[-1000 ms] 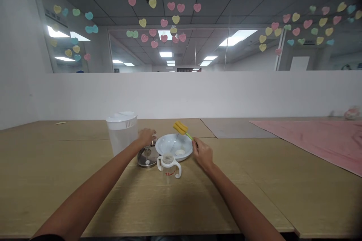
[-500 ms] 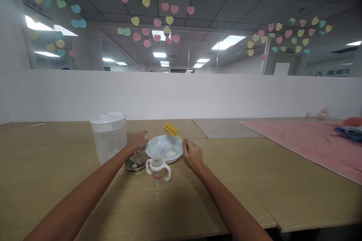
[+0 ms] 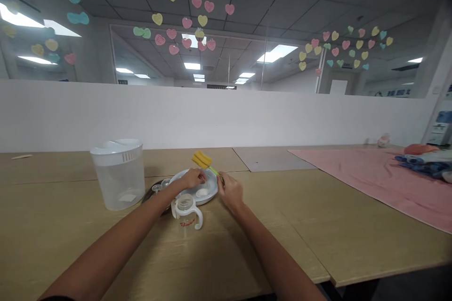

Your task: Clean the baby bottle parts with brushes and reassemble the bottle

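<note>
A yellow sponge brush [image 3: 202, 159] with a green handle is held in my right hand [image 3: 231, 191], its head raised above the far rim of a white bowl [image 3: 208, 199]. Over the bowl's left part is my left hand [image 3: 194, 178], fingers curled downward; whatever they may grip is too small to make out. A small white round piece [image 3: 202, 193] lies in the bowl. In front of the bowl stands a clear bottle [image 3: 186, 216] with white handles and red lettering, its top open. A dark metal tray [image 3: 147, 194] with small clear parts is partly hidden behind my left forearm.
A tall translucent bucket [image 3: 120, 181] with a white rim stands at the left. At the right, a pink cloth [image 3: 349, 174] covers the table, with folded blue fabric [image 3: 422, 165] on it. A low white wall [image 3: 226, 117] runs behind the table [image 3: 275, 254].
My left hand has moved right, from above the metal tray to over the bowl, and its pointing finger has curled in. The view has turned slightly right. My right hand still holds the brush.
</note>
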Motion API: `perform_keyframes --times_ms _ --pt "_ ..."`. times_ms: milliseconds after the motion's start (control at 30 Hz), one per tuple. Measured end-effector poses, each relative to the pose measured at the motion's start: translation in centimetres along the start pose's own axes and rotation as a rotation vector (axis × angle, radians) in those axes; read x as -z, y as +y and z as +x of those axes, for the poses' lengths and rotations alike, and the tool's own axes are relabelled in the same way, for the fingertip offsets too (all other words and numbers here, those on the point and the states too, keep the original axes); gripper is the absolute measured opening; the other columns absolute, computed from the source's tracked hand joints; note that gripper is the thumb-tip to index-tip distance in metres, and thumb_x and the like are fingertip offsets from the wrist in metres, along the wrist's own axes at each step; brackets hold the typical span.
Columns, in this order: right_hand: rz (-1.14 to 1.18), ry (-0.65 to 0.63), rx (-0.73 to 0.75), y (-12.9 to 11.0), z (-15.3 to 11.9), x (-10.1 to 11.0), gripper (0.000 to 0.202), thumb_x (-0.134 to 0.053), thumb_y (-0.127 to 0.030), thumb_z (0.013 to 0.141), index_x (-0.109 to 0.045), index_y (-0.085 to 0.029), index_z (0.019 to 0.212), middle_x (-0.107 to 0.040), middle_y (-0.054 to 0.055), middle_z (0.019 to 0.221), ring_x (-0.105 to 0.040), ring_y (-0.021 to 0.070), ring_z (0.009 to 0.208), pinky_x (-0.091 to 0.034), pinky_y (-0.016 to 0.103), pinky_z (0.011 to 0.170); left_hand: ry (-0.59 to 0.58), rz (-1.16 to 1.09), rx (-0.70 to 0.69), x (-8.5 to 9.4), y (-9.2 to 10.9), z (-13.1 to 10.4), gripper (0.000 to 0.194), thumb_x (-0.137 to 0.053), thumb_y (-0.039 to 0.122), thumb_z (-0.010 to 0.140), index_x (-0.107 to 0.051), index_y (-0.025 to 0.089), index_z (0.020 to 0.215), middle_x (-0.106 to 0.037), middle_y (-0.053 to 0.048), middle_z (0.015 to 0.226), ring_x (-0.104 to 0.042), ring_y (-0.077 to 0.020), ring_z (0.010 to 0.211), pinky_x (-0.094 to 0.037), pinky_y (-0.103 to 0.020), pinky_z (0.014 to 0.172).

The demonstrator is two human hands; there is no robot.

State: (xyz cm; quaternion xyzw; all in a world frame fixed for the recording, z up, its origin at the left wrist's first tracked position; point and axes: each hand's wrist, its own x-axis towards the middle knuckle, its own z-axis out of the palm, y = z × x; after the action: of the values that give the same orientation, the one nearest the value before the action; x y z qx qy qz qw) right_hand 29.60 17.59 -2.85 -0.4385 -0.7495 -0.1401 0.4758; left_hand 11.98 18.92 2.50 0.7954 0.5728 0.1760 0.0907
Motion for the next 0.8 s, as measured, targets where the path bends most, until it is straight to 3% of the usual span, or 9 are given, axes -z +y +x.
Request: perform_keyframes --times_ms 233,367,433,567,700,800 --pt "0.074 0.006 -0.273 -0.2 0.5 0.4 0.032 -0.035 -0.033 0.090 -0.062 -0.018 0.099 -0.068 0.003 0.078 -0.059 0.0152 0.065 -0.030 0.023 0.056 0.182 -0.105 0.029 4.5 -1.8 -0.5 0.030 -0.048 0.023 0.079 -0.065 0.011 0.100 -0.066 -0.009 0.105 -0.060 -0.0200 0.096 -0.044 -0.026 0.085" --pt "0.135 0.007 -0.442 -0.1 0.6 0.4 0.036 -0.032 -0.036 0.090 -0.062 -0.019 0.098 -0.068 0.003 0.077 -0.059 0.0159 0.065 -0.032 0.023 0.056 0.268 -0.188 0.051 5.7 -2.0 -1.0 0.033 -0.047 0.024 0.080 -0.062 0.010 0.106 -0.064 -0.009 0.111 -0.060 -0.0189 0.100 -0.046 -0.026 0.086" --pt "0.158 -0.050 -0.406 0.0 0.6 0.3 0.034 -0.034 -0.035 0.090 -0.063 -0.020 0.096 -0.068 0.003 0.079 -0.059 0.0156 0.068 -0.032 0.022 0.057 0.299 -0.214 0.055 5.8 -1.8 -1.1 0.034 -0.046 0.024 0.080 -0.061 0.009 0.108 -0.065 -0.010 0.110 -0.060 -0.0185 0.098 -0.047 -0.026 0.083" --pt "0.095 -0.198 -0.154 0.2 0.6 0.3 0.028 -0.040 -0.034 0.088 -0.066 -0.023 0.093 -0.069 0.002 0.080 -0.061 0.0152 0.070 -0.032 0.022 0.058 0.325 -0.203 0.057 5.8 -1.5 -1.0 0.034 -0.042 0.021 0.082 -0.061 0.008 0.106 -0.066 -0.009 0.107 -0.061 -0.0166 0.093 -0.048 -0.024 0.079" --pt "0.013 -0.187 -0.149 0.3 0.6 0.3 0.030 -0.038 -0.034 0.089 -0.065 -0.023 0.096 -0.069 0.002 0.080 -0.062 0.0147 0.069 -0.030 0.023 0.057 0.298 -0.098 0.082 6.4 -1.9 -1.3 0.033 -0.042 0.025 0.083 -0.062 0.012 0.105 -0.067 -0.006 0.104 -0.061 -0.0154 0.091 -0.047 -0.022 0.079" --pt "-0.032 -0.189 -0.162 0.4 0.6 0.2 0.029 -0.039 -0.033 0.089 -0.065 -0.023 0.097 -0.070 0.002 0.080 -0.062 0.0143 0.068 -0.029 0.023 0.056 0.249 0.042 0.161 7.3 -2.9 -2.0 0.028 -0.050 0.033 0.079 -0.068 0.015 0.090 -0.069 -0.007 0.097 -0.062 -0.0182 0.088 -0.046 -0.024 0.077"
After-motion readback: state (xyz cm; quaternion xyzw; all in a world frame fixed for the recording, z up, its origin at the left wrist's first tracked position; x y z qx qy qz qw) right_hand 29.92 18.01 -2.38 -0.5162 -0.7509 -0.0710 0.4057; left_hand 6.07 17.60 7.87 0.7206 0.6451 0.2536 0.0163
